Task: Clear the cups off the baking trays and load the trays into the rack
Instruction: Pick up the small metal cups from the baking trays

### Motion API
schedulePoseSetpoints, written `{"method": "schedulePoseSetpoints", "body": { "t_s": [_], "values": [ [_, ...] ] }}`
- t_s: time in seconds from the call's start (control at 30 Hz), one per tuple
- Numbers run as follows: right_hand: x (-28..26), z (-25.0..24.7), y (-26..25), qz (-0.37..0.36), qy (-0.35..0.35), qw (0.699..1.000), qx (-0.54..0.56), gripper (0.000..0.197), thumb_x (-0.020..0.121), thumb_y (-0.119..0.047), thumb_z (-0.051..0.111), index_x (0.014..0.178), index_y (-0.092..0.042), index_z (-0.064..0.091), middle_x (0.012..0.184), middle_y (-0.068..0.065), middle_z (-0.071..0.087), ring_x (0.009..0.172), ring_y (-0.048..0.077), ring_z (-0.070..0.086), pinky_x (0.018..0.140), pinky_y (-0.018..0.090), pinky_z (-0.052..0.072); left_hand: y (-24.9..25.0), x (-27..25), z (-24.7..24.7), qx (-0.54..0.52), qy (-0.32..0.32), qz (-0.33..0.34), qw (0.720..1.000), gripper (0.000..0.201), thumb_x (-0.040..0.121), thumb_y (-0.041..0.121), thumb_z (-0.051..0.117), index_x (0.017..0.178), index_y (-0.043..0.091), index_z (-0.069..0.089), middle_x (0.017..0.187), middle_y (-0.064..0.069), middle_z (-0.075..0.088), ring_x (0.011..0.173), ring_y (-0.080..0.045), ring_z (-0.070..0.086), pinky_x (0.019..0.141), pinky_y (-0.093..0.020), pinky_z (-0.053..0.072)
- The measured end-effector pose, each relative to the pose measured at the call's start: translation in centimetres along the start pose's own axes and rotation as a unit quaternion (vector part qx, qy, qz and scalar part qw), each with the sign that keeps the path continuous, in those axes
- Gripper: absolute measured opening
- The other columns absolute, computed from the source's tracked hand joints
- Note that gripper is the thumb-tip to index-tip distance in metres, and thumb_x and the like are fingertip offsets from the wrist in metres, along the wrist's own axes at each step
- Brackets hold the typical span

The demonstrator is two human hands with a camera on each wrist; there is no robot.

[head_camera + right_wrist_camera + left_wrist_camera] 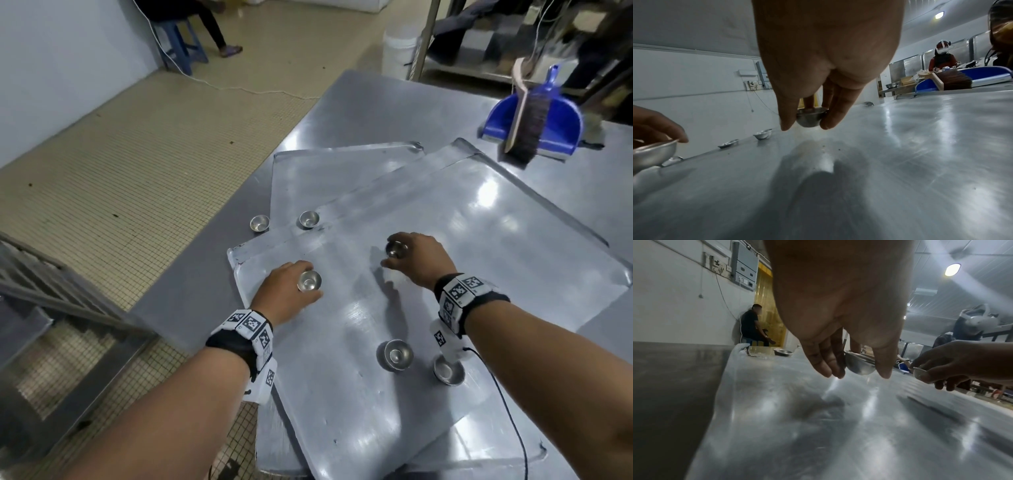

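Note:
Two overlapping metal baking trays lie on the steel table; the top tray [445, 240] covers part of the lower tray [329, 174]. My left hand [287, 291] pinches a small steel cup [309, 281] [859, 365] just above the top tray's left end. My right hand [418, 257] pinches another cup [395, 249] [810, 119] over the tray's middle. Two more cups [395, 354] [447, 370] stand on the top tray near me. One cup [309, 219] sits on the lower tray, and another [259, 223] on the table beside it.
A blue dustpan [534, 126] with a brush [527, 126] lies at the table's far right. A metal rack frame [68, 298] stands to the left, below the table edge. Tiled floor [137, 154] lies left of the table; a seated person [754, 326] is by the wall.

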State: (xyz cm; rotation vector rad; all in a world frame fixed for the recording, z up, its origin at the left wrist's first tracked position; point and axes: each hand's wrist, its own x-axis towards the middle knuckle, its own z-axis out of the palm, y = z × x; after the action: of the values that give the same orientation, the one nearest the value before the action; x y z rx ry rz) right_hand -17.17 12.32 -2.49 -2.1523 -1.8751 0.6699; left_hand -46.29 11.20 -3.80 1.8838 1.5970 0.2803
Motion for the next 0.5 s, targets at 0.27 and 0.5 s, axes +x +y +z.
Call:
{"method": "schedulePoseSetpoints", "body": {
  "t_s": [0.27,0.5],
  "values": [
    [-7.7,-1.4,-1.8,-0.006,0.028,0.999,0.046,0.048,0.082,-0.035,0.083,0.123,-0.015,0.068,0.118,0.009,0.068,0.106,0.029,0.064,0.091,0.038,0.051,3.0,-2.9,0.5,-0.036,-0.013,0.045,0.998,0.053,0.076,0.039,0.085,0.122,0.022,0.063,0.115,0.003,0.067,0.105,-0.021,0.065,0.093,-0.04,0.055],
    [-14.1,-0.5,0.6,0.07,0.061,0.993,0.076,0.065,0.075,-0.044,0.086,0.132,-0.025,0.061,0.117,0.002,0.071,0.104,0.025,0.065,0.088,0.036,0.051,5.4,-4.0,2.7,0.008,-0.061,0.138,0.988,0.059,0.079,0.041,0.083,0.129,0.02,0.062,0.121,0.001,0.059,0.109,-0.02,0.061,0.095,-0.032,0.049]
  ]
}}
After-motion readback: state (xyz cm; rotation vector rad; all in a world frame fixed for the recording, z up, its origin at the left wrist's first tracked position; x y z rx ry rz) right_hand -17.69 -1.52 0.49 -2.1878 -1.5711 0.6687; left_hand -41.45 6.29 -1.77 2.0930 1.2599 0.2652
